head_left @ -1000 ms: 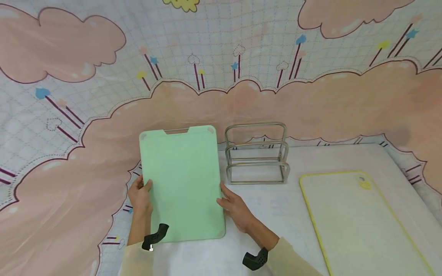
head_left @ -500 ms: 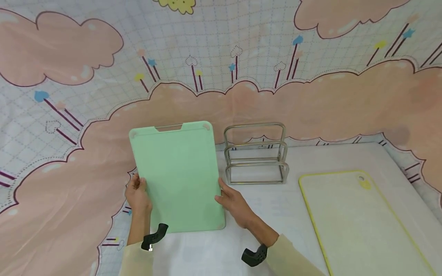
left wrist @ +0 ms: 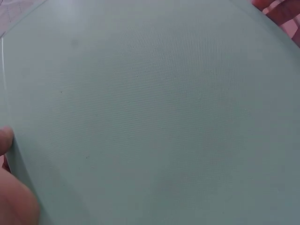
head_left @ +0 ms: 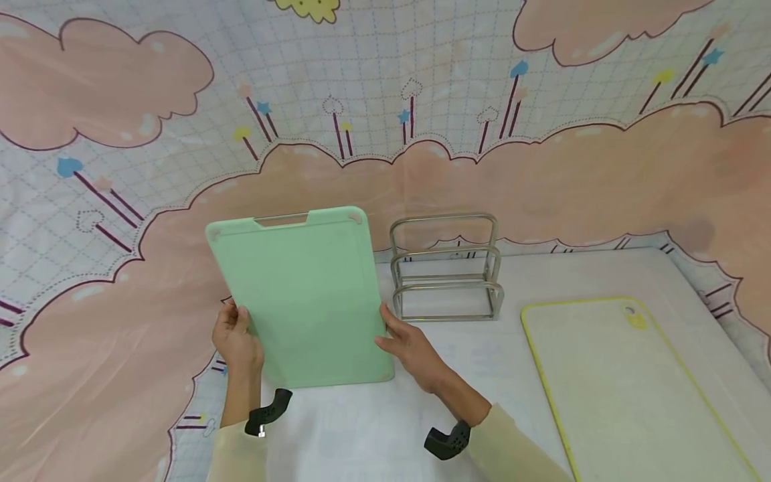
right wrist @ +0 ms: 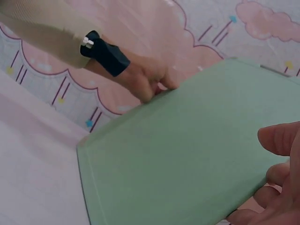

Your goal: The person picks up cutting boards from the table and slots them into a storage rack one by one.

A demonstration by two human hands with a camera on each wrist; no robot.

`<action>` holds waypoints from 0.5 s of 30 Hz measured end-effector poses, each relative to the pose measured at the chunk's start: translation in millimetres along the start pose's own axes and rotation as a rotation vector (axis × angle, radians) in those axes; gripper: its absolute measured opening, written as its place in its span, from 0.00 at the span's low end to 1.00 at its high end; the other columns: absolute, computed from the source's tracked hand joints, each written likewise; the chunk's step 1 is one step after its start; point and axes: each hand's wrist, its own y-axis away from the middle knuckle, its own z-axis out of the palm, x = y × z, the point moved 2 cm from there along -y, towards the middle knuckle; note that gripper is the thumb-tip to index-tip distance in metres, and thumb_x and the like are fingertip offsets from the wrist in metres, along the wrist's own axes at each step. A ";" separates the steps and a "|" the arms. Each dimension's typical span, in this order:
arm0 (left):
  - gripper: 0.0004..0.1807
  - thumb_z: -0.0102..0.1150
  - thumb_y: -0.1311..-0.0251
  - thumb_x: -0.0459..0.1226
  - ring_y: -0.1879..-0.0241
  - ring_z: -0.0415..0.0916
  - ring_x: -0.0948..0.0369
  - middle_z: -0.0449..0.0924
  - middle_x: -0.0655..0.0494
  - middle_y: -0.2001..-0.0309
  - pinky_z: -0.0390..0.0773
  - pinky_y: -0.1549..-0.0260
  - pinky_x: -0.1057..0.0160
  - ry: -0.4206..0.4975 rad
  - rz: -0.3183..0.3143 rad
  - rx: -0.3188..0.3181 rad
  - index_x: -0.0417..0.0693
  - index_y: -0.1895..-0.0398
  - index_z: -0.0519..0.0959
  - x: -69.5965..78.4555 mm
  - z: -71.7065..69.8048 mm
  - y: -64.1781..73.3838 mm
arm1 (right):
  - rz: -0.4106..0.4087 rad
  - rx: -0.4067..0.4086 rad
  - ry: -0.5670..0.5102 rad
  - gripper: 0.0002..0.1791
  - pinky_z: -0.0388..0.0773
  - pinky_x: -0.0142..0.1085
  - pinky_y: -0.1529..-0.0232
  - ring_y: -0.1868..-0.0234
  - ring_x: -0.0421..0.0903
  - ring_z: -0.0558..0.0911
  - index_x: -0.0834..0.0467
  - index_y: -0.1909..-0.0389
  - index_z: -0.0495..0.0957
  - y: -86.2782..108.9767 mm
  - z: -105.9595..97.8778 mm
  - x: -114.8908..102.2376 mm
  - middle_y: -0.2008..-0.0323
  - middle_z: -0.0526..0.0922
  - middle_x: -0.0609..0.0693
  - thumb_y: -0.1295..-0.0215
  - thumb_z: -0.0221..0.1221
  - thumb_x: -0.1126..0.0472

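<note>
A light green cutting board (head_left: 301, 294) with a handle slot along its top is held up, tilted a little to the left, in the head view. My left hand (head_left: 237, 338) grips its left edge, thumb on the front. At the opposite edge my right hand (head_left: 415, 351) holds the board, its thumb (right wrist: 279, 138) by the face and its fingers curled at the rim in the right wrist view. The board's green face (left wrist: 150, 112) fills most of the left wrist view. Whether the lower edge touches the table cannot be told.
A metal wire rack (head_left: 448, 288) with several upright loops stands right of the board, at the back of the white table (head_left: 361, 442). A pale cutting board with a yellow rim (head_left: 626, 388) lies flat at the right. Behind hangs a cloud-patterned cloth (head_left: 482, 187).
Both hands have raised the green board somewhat, its lower edge shifting upward in the head view. Its top has swung left, so it leans more. The rack and yellow-rimmed board stay put.
</note>
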 end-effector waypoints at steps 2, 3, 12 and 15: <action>0.10 0.45 0.37 0.18 0.63 0.69 0.58 0.72 0.46 0.67 0.71 0.61 0.68 0.051 0.012 -0.010 0.28 0.64 0.78 -0.1 0.8 -0.5 | -0.013 -0.005 0.008 0.38 0.44 0.46 0.29 0.26 0.49 0.41 0.58 0.25 0.39 0.2 -0.6 -0.8 0.25 0.36 0.49 0.26 0.50 0.55; 0.10 0.45 0.37 0.17 0.62 0.68 0.57 0.72 0.45 0.67 0.71 0.60 0.68 0.078 0.015 -0.016 0.28 0.64 0.78 -0.1 0.8 -1.0 | -0.019 -0.009 0.016 0.39 0.44 0.47 0.30 0.26 0.49 0.41 0.58 0.25 0.39 0.2 -0.8 -1.2 0.25 0.36 0.48 0.26 0.50 0.55; 0.09 0.42 0.36 0.18 0.57 0.69 0.53 0.71 0.40 0.62 0.72 0.54 0.64 0.237 0.037 -0.112 0.23 0.62 0.75 1.5 2.8 -3.8 | -0.083 -0.046 0.056 0.36 0.39 0.46 0.29 0.27 0.42 0.35 0.56 0.25 0.35 -0.7 -2.4 -4.4 0.25 0.32 0.45 0.24 0.46 0.61; 0.09 0.43 0.36 0.18 0.57 0.70 0.51 0.71 0.39 0.61 0.73 0.55 0.63 0.277 0.048 -0.155 0.20 0.59 0.73 1.7 3.5 -3.8 | -0.094 -0.040 0.057 0.36 0.39 0.48 0.29 0.27 0.44 0.35 0.56 0.25 0.36 -1.0 -3.3 -5.7 0.25 0.31 0.46 0.25 0.46 0.61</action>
